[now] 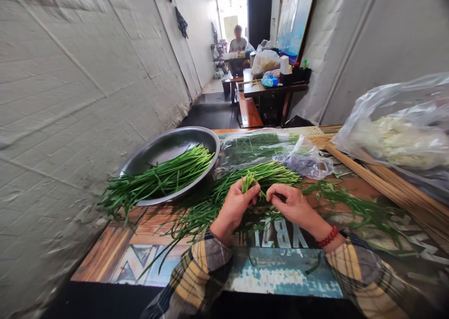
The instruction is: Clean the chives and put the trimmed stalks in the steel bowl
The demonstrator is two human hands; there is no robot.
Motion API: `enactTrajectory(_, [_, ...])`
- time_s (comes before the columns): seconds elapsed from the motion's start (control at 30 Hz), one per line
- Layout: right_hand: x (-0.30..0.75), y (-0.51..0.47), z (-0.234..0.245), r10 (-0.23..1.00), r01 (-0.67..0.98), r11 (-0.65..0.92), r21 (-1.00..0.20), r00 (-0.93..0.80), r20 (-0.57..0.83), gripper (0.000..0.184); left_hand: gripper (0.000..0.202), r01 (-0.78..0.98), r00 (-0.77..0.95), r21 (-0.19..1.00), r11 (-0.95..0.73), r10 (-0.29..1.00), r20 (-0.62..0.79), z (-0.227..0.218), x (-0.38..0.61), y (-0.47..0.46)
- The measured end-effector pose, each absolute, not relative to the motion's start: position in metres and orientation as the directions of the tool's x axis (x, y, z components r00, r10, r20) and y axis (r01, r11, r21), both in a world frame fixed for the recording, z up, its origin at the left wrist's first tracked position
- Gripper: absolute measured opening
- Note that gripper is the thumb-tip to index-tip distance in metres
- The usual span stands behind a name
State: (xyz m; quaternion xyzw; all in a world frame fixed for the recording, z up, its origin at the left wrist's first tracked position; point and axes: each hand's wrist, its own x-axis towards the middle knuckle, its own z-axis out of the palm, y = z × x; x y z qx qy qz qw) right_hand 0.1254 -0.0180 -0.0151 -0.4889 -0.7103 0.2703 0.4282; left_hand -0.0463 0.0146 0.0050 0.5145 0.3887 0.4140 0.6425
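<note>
My left hand point(235, 206) is closed round a small bunch of green chives point(249, 180), their cut ends sticking up above the fist. My right hand point(290, 203) is curled in a pinch right beside it, fingertips touching a strand of the same bunch. A loose pile of chives point(224, 192) lies on the table under and behind both hands. A metal basin point(164, 146) to the left holds a sorted heap of chives point(157, 178) that hangs over its rim.
A plastic bag of more chives point(266, 150) lies behind the pile. A bundle of bamboo skewers point(386, 178) and a big clear bag of pale food point(403, 132) are at the right. A white wall runs along the left. A person point(238, 40) sits far down the room.
</note>
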Motion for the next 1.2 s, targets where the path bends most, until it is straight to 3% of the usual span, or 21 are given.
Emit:
enactTrajectory(0.4, [0.121, -0.019, -0.010, 0.935, 0.347, 0.351, -0.870, -0.189, 0.301, 0.012, 0.030, -0.057, 0.295, 0.997, 0.050, 0.955, -0.031, 0.007, -0.043, 0.011])
enactTrajectory(0.67, [0.121, -0.016, -0.018, 0.917, 0.464, 0.387, -0.797, -0.099, 0.387, 0.012, 0.024, -0.073, 0.245, 0.997, -0.009, 0.969, 0.027, 0.013, -0.046, 0.010])
enactTrajectory(0.73, [0.121, -0.017, -0.017, 0.942, 0.361, 0.334, -0.871, -0.102, 0.319, 0.008, 0.023, -0.080, 0.245, 0.997, -0.006, 0.969, 0.025, 0.014, -0.047, 0.009])
enactTrajectory(0.83, [0.117, -0.020, -0.014, 0.970, 0.123, 0.158, -0.980, -0.207, 0.131, 0.022, 0.022, -0.058, 0.281, 0.998, -0.041, 0.958, 0.055, 0.014, -0.046, 0.007])
enactTrajectory(1.0, [0.116, -0.025, -0.006, 0.943, -0.055, -0.032, -0.998, -0.333, -0.012, 0.028, 0.022, -0.139, 0.273, 0.990, 0.009, 0.962, 0.029, 0.015, -0.047, 0.007])
enactTrajectory(1.07, [0.121, -0.024, -0.005, 0.939, -0.053, -0.060, -0.997, -0.341, -0.039, 0.029, 0.022, -0.237, 0.236, 0.971, 0.039, 0.972, 0.018, 0.019, -0.051, 0.010])
enactTrajectory(1.2, [0.140, -0.018, -0.009, 0.926, 0.131, -0.039, -0.991, -0.368, -0.086, 0.031, 0.020, -0.461, 0.104, 0.887, 0.032, 0.994, 0.018, 0.028, -0.064, 0.018])
